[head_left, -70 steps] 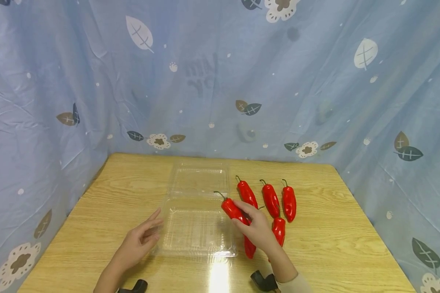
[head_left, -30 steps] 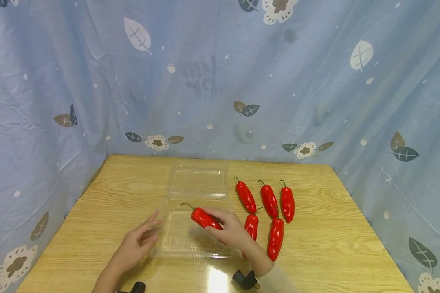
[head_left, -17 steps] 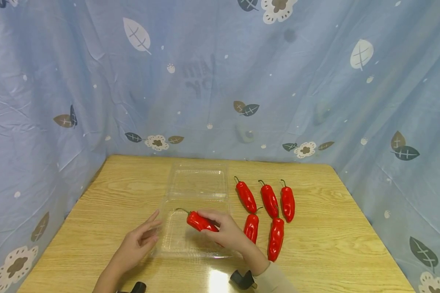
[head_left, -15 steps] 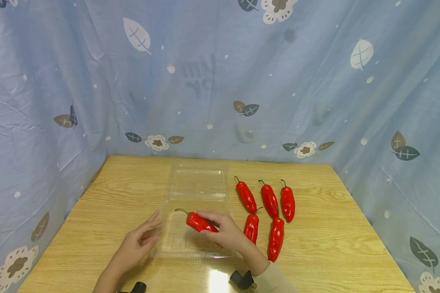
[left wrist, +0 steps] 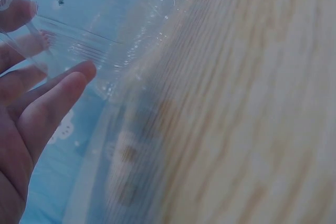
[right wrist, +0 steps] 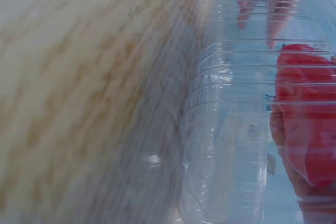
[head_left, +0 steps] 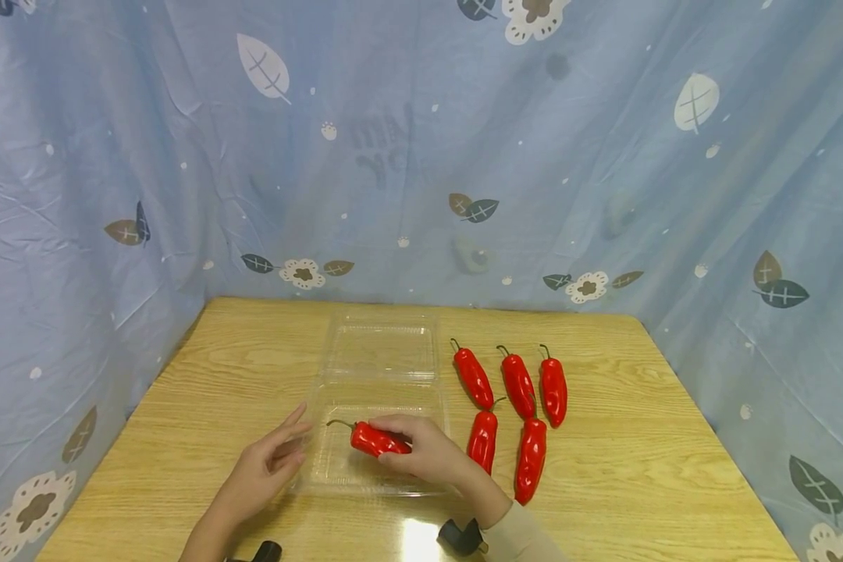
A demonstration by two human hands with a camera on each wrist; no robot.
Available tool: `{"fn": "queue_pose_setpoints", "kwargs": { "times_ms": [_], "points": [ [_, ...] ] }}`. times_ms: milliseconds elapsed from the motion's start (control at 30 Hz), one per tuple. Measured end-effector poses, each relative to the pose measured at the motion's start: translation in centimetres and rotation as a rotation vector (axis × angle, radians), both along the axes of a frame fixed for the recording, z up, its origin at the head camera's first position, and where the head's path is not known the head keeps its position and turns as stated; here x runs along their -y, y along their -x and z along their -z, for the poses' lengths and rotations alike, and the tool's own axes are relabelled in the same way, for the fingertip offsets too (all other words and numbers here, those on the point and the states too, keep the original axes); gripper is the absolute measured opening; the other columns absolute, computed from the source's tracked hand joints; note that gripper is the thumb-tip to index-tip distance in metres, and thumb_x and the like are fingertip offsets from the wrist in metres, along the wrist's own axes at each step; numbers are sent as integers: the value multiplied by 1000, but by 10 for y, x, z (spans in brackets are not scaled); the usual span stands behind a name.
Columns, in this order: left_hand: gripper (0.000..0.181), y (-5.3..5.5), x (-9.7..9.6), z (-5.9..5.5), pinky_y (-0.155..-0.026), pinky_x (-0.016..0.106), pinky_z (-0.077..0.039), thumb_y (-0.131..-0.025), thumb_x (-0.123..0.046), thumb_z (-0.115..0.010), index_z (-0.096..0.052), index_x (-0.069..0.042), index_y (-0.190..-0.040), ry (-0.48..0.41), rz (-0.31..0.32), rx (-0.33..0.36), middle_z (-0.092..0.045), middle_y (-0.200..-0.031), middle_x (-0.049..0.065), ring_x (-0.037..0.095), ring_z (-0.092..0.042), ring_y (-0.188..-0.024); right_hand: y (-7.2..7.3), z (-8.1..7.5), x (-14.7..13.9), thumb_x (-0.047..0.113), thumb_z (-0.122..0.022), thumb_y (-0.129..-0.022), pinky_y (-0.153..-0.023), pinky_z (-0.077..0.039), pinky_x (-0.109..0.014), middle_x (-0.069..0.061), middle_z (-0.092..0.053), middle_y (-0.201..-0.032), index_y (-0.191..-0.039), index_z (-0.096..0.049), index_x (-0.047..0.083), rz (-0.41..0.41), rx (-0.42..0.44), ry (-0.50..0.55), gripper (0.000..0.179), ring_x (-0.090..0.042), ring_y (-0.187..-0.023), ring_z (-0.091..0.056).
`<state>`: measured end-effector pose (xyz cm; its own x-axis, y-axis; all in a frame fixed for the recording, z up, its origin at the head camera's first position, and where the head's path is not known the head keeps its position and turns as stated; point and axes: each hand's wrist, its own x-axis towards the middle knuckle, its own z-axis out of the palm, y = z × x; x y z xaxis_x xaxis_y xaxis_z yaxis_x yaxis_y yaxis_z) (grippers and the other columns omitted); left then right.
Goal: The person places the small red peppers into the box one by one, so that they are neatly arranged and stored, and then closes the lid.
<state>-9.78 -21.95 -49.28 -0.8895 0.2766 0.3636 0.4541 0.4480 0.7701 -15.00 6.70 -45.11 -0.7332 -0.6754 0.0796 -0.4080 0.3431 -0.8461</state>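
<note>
Inside the base of an opened clear plastic box [head_left: 326, 476], my right hand [head_left: 428, 453] grips a red pepper [head_left: 375, 439] between thumb and fingers. The pepper's green stem points left; its tapered end is hidden by the hand. Through the box wall in the right wrist view, the same red pepper [right wrist: 307, 119] shows with fingers behind it. My left hand [head_left: 263, 467] is at the box's left side with fingers loosely extended. In the left wrist view, the left hand's fingertips [left wrist: 84, 72] lie against or very near the clear wall [left wrist: 97, 43].
Several other red peppers [head_left: 473, 377] lie on the wooden table [head_left: 625, 460] right of the box, stems pointing away. The box's clear lid [head_left: 382, 347] lies folded back behind the base. A blue patterned curtain [head_left: 393, 156] surrounds the table's back and sides.
My right hand has carried the pepper leftward from the group on the right into the box base, then lowered it slightly. My left hand has stayed beside the box.
</note>
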Motion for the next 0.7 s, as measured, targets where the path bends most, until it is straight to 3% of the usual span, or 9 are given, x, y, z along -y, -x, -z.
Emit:
{"fn": "queue_pose_setpoints", "kwargs": {
  "times_ms": [467, 700],
  "points": [
    [39, 0, 1, 1, -82, 18, -54, -91, -2, -60, -53, 4, -129, -17, 7, 15, -33, -150, 21, 27, -62, -107, 4, 6, 4, 16, -68, -86, -93, -46, -20, 0, -62, -128, -129, -60, 11, -51, 34, -111, 44, -8, -111, -54],
    [39, 0, 0, 0, -82, 18, -55, -92, -3, -60, -53, 3, -129, -9, -1, 18, -33, -150, 21, 29, -63, -105, 6, 8, 5, 16, -70, -84, -95, -45, -20, 1, -62, -127, -127, -62, 11, -88, -10, -163, 44, -6, -112, -54]
  ]
}}
